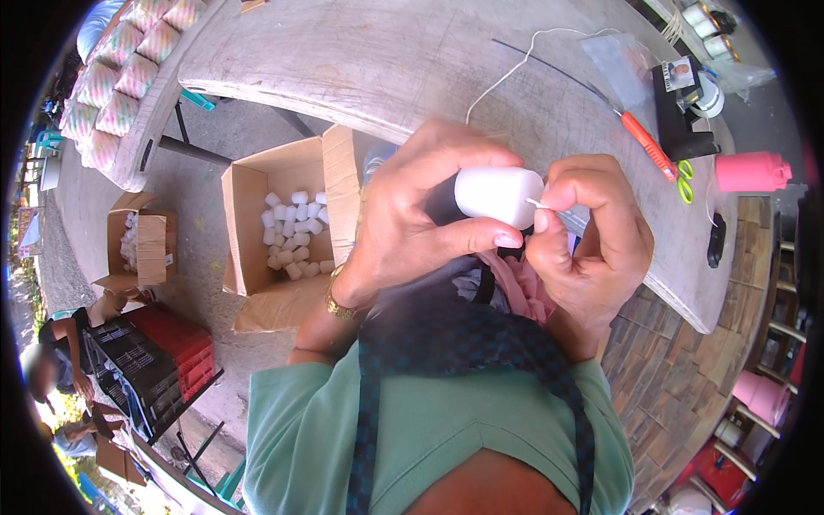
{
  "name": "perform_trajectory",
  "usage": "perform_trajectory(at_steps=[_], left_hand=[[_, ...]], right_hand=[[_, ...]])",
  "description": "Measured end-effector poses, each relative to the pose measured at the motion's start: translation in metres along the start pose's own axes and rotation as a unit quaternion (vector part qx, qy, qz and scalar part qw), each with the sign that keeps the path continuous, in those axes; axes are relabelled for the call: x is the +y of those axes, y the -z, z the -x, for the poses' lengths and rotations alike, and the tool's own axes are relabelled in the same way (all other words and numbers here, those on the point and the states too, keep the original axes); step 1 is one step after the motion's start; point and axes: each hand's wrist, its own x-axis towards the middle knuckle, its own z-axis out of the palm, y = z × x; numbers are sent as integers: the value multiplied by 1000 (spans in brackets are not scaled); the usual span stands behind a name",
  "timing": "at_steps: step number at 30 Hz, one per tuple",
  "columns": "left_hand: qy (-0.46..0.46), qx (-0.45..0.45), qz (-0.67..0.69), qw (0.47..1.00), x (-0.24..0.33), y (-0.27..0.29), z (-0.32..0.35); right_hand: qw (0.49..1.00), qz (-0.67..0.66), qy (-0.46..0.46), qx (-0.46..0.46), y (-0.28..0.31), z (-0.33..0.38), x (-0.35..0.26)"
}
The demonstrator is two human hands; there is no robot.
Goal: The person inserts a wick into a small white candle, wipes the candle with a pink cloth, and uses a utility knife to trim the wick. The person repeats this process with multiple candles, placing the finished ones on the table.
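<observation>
My left hand [408, 210] wraps its fingers and thumb round a smooth white candle [491, 194], held on its side above the table's near edge. At its right end a short white wick [537, 203] sticks out. My right hand [596, 236] pinches that wick between thumb and forefinger, with the other fingers curled in. Beyond my hands, a white cord [502, 75] trails over the grey table [360, 64]. A long thin rod with an orange handle [648, 146] rests at the right, near green-handled scissors [684, 182].
Left of me, an open cardboard box [342, 184] holds several white candles; a smaller box [153, 249] stands beyond it. Plastic crates [193, 343] and another person [64, 343] are at lower left. Pastel-coloured packets [120, 77] lie upper left. A pink cup [751, 172] is at right.
</observation>
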Motion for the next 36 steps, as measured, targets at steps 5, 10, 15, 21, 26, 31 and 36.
perform_trajectory(at_steps=[5,10,15,21,26,31,36], left_hand=[[35,-18,132,990,-5,-1,2],[105,-19,222,969,-3,-1,4],[194,-18,240,951,8,-3,3],[159,-52,250,954,8,0,3],[109,-65,186,974,4,2,1],[151,-11,161,975,11,-7,3],[108,24,86,990,5,-14,4]], right_hand=[[995,-84,-2,44,-5,4,5],[985,-137,-94,50,-2,7,-3],[974,-185,-108,69,-5,0,-3],[988,-135,-73,13,-5,-6,-2],[986,-142,-81,-11,-2,-10,-3],[989,-140,-44,-17,-9,-9,8],[990,-114,-79,-18,-8,-5,7]])
